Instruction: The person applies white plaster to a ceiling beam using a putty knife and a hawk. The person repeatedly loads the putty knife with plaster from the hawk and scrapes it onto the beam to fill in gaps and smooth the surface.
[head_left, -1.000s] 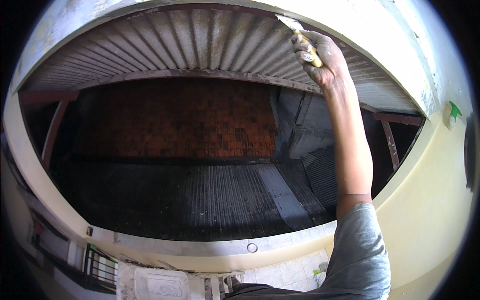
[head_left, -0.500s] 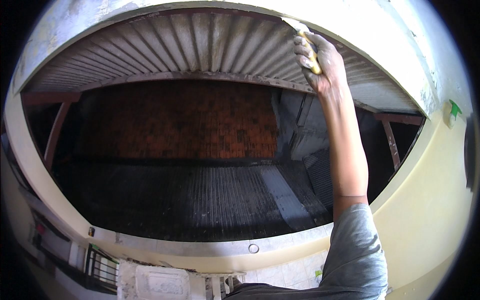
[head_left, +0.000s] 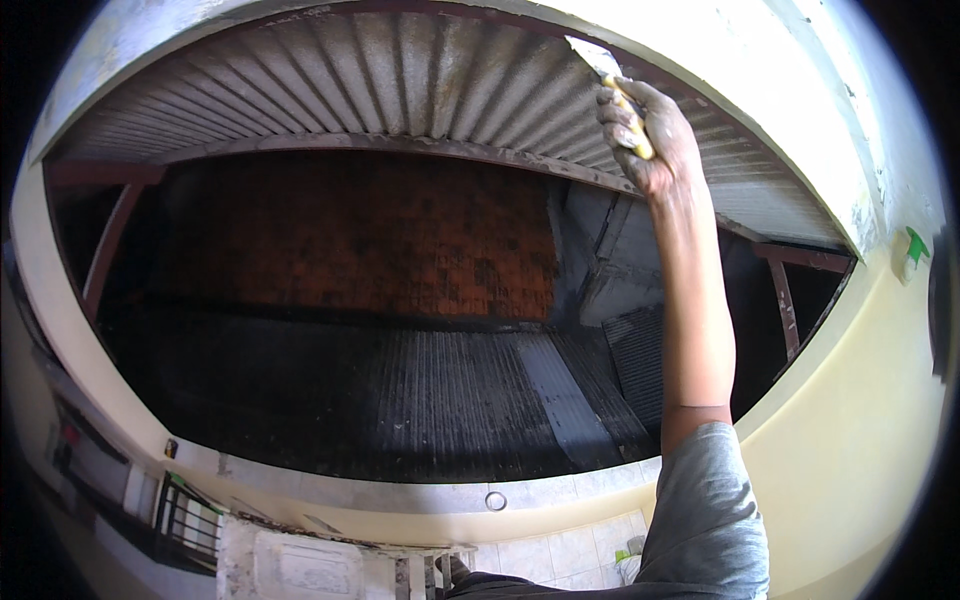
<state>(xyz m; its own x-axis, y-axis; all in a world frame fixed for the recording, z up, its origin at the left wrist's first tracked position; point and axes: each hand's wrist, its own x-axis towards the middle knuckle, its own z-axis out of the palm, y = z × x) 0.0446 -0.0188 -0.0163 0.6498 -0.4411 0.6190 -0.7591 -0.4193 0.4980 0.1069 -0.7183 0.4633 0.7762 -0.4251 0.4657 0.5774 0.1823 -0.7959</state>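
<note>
My right hand (head_left: 660,125) is raised at the end of my outstretched arm, near the top of the view. Its fingers are wrapped round the yellow handle of a putty knife (head_left: 593,56), whose pale blade points up and to the left. The blade appears just below the lower edge of the white overhead wall (head_left: 735,65), with a sliver of dark beam between them; whether they touch I cannot tell. Whitish smears cover the fingers. My left hand is out of view.
Beyond the wide opening are a corrugated roof sheet (head_left: 400,80), a reddish tiled roof (head_left: 400,250) and a dark ribbed roof (head_left: 450,390) below. A ring (head_left: 495,501) lies on the tiled ledge (head_left: 400,494). A green-topped object (head_left: 914,248) is at the right wall.
My right hand has moved slightly down and right with the putty knife. More of the blade shows, lower against the wall's edge. The whole view has shifted a little.
</note>
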